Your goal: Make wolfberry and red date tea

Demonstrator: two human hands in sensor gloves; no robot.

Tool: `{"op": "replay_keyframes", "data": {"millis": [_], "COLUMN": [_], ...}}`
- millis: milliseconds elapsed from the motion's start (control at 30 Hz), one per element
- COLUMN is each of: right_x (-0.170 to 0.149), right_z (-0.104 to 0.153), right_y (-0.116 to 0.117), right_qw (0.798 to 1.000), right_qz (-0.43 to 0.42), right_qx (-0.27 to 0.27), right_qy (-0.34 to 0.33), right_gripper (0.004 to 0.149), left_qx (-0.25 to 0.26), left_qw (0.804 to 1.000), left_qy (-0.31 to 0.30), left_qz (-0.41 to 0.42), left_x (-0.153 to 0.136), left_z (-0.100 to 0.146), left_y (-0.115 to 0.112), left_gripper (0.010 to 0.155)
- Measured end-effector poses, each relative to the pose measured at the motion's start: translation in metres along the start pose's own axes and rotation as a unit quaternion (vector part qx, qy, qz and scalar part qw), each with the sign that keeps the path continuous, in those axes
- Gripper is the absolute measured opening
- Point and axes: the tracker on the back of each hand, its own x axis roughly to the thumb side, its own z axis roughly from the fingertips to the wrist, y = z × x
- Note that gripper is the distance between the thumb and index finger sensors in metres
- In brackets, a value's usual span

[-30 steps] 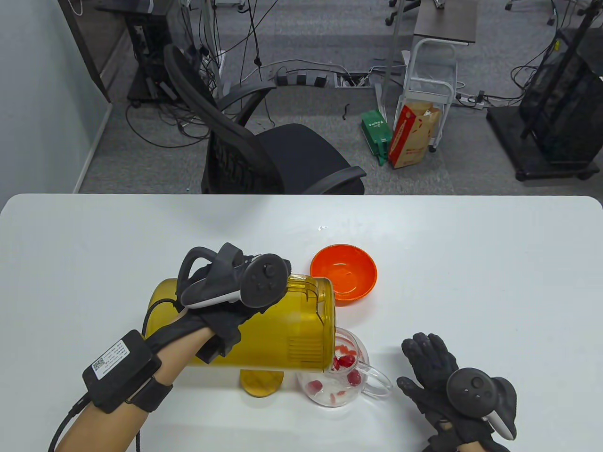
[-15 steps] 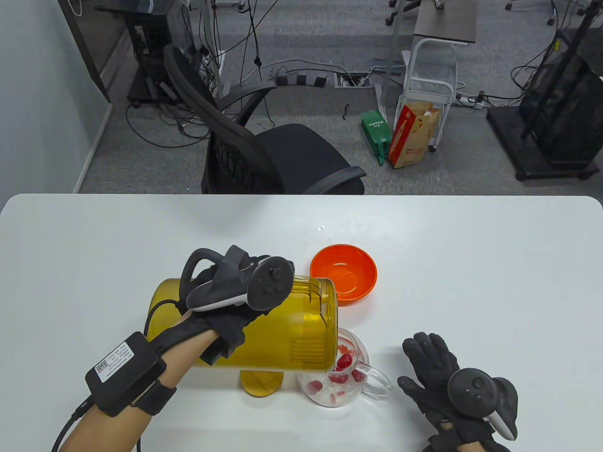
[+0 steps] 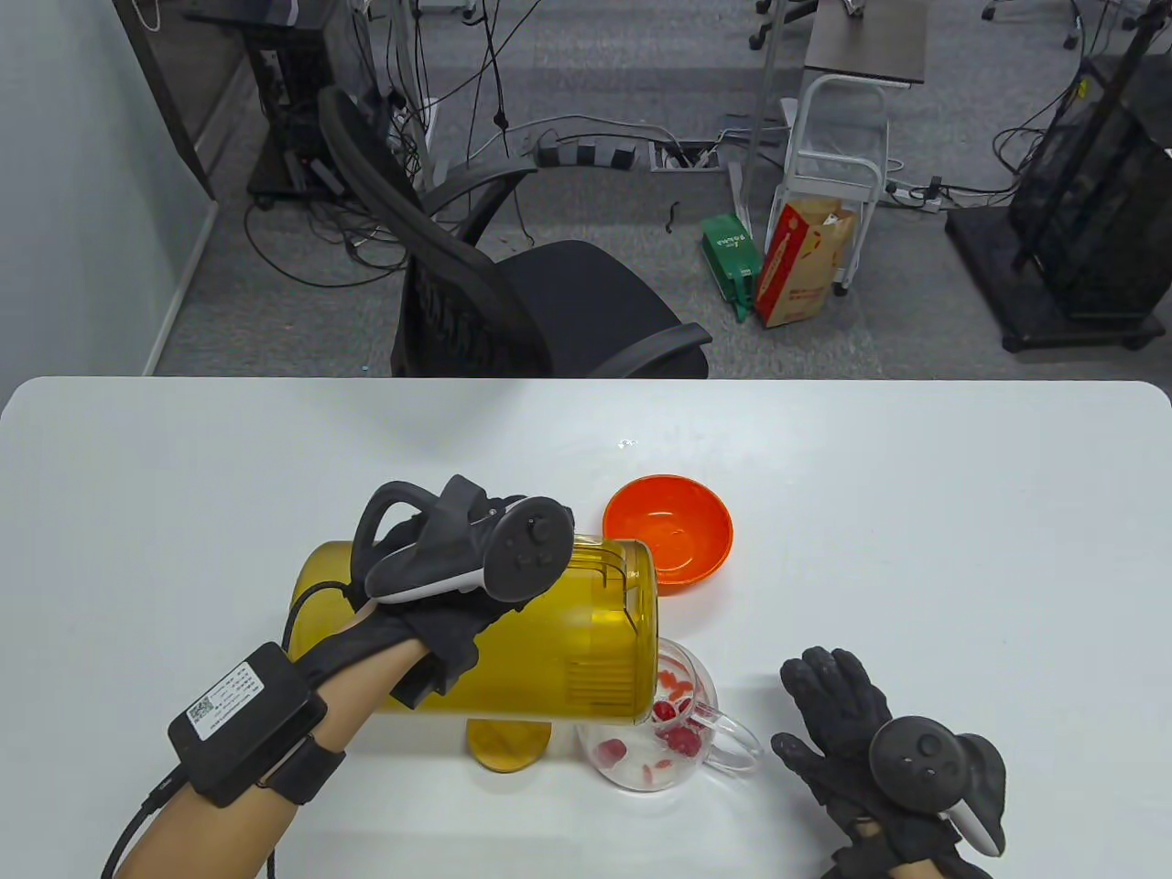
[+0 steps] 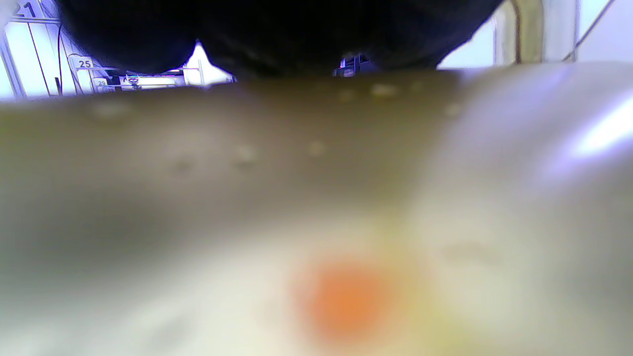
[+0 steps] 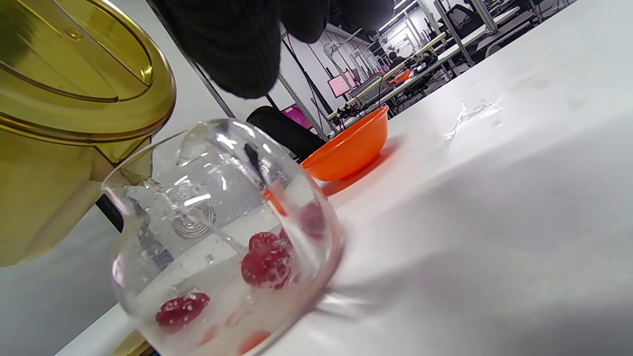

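My left hand (image 3: 439, 632) grips a yellow see-through pitcher (image 3: 540, 641), tipped on its side with its mouth over a clear glass cup (image 3: 668, 732). Water runs into the cup (image 5: 217, 237), where red dates (image 5: 264, 262) and small orange wolfberries float. The pitcher's body (image 4: 247, 173) fills the blurred left wrist view. My right hand (image 3: 851, 732) rests on the table just right of the cup's handle (image 3: 737, 742), fingers spread, holding nothing. An orange bowl (image 3: 668, 531) sits behind the cup, looking empty.
A round yellow pitcher lid (image 3: 508, 743) lies on the table under the pitcher, left of the cup. A small water splash (image 3: 627, 444) marks the white table (image 3: 916, 513) behind the bowl. A black office chair (image 3: 513, 302) stands past the far edge.
The pitcher has tipped slightly further and the dates in the cup have shifted as water goes in. My right hand has not moved.
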Motion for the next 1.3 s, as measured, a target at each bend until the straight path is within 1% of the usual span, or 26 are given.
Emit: {"op": "replay_keyframes", "data": {"millis": [1300], "right_x": [0.0007], "right_z": [0.0013], "right_y": [-0.0015], "right_qw": [1.000], "right_qz": [0.000], "right_qx": [-0.004], "right_qy": [-0.002], "right_gripper": [0.072], "left_qx": [-0.008], "left_qw": [1.000], "left_qy": [0.002], "left_qz": [-0.009], "left_x": [0.0049], "left_z": [-0.0035], "left_y": [0.0018], "left_gripper": [0.034]}}
